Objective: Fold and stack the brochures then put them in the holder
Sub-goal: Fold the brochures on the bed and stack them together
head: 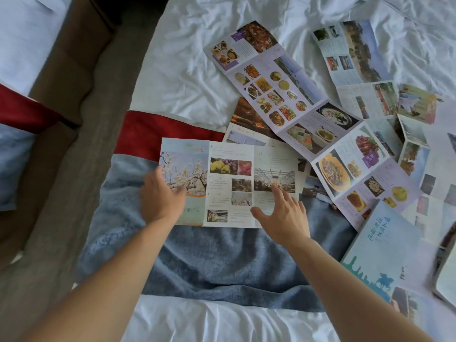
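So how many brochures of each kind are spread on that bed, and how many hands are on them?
Flower brochure, open: 1
Food brochure, unfolded: 1
Landscape brochure, unfolded: 1
Sunset-photo brochure, half buried: 1
Blue-cover brochure, folded: 1
Hands on the flower brochure, left hand and right hand: 2
Total: 7, plus overlapping sheets at the right edge I cannot count.

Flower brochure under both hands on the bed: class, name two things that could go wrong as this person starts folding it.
1. The flower brochure lies on a soft, rumpled blue blanket, so creases may come out crooked.
2. Its right panel overlaps other open brochures, such as the food brochure; the right hand might drag those along. The left hand only rests flat on the cover, so the sheet may slide.
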Available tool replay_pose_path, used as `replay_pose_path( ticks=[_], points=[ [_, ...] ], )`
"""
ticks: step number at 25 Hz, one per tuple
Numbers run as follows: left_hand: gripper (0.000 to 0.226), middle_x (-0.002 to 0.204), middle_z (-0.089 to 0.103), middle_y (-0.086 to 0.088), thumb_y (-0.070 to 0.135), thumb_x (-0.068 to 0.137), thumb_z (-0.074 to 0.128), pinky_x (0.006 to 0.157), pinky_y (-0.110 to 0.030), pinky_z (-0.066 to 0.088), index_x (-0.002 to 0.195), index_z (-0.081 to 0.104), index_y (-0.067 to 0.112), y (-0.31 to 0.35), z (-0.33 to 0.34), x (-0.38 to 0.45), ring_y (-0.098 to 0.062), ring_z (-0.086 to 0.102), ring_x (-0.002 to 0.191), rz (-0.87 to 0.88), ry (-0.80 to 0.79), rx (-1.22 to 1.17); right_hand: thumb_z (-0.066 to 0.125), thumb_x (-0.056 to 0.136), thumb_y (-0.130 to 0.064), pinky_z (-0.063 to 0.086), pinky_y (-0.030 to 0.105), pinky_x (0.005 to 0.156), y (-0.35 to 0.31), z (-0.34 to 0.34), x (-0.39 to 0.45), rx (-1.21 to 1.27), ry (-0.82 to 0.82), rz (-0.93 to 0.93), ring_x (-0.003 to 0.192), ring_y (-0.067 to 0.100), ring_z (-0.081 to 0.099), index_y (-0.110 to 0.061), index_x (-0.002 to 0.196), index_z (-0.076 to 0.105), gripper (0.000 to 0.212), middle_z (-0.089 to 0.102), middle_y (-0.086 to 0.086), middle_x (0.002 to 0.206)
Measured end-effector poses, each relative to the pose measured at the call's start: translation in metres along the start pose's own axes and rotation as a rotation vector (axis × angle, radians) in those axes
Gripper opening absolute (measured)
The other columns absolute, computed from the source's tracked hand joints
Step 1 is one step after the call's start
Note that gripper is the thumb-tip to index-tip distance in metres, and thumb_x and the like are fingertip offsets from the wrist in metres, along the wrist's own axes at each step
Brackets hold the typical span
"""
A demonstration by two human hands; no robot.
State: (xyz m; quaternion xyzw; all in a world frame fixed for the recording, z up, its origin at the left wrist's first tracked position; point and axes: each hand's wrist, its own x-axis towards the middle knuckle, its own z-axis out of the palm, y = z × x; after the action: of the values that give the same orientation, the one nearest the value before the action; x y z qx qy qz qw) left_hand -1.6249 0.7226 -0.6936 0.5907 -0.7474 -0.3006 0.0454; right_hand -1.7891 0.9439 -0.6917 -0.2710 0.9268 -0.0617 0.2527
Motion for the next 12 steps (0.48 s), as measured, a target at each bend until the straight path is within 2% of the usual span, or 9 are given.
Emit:
replay_pose_path(
  ticks=[2,4,6,8,12],
  points=[
    [0.06,0.142,0.048,-0.01,0.026,0.093,0.064,0.101,-0.048,0.045,0.146,0.039,0.015,0.006,0.006,-0.002,-0.031,0.049,0.127,-0.159,-0.01,-0.148,0.046,0.085,-0.073,0.025,0.051,0.119,-0.007,0.002,-0.002,0.046,0.013,0.024,0.141,0.027,0.039,-0.027,0.156,0.021,0.089,0.041,0.001,0.156],
    [0.048,0.14,0.05,-0.01,0.025,0.097,0.057,0.093,-0.045,0.049,0.142,0.045,0.013,0.013,0.012,-0.006,-0.032,0.056,0.12,-0.27,-0.022,-0.264,0.049,0.086,-0.07,0.028,0.053,0.117,-0.011,-0.002,-0.002,0.082,-0.005,0.048,0.139,0.028,0.042,-0.029,0.156,0.02,0.086,0.044,0.001,0.154],
    [0.041,0.134,0.051,-0.008,0.026,0.096,0.058,0.084,-0.039,0.049,0.134,0.052,0.013,0.021,0.016,-0.012,-0.03,0.058,0.113,-0.214,-0.045,-0.291,0.051,0.087,-0.068,0.031,0.054,0.116,-0.015,-0.006,-0.004,0.1,-0.029,0.042,0.139,0.029,0.043,-0.03,0.156,0.02,0.084,0.045,0.002,0.154],
    [0.042,0.131,0.05,-0.006,0.027,0.092,0.063,0.083,-0.036,0.047,0.131,0.052,0.014,0.027,0.019,-0.017,-0.027,0.057,0.112,-0.151,-0.064,-0.328,0.049,0.089,-0.066,0.036,0.052,0.112,-0.02,-0.007,-0.007,0.146,-0.049,0.023,0.136,0.027,0.046,-0.031,0.155,0.021,0.08,0.048,0.001,0.151],
    [0.052,0.134,0.051,-0.004,0.031,0.089,0.068,0.099,-0.039,0.048,0.135,0.05,0.016,0.038,0.022,-0.025,-0.023,0.055,0.119,-0.088,-0.158,-0.449,0.027,0.092,-0.069,0.041,0.042,0.097,-0.027,-0.009,-0.008,0.6,-0.074,0.154,0.124,0.027,0.054,-0.031,0.147,0.04,0.069,0.057,0.004,0.143]
  ],
)
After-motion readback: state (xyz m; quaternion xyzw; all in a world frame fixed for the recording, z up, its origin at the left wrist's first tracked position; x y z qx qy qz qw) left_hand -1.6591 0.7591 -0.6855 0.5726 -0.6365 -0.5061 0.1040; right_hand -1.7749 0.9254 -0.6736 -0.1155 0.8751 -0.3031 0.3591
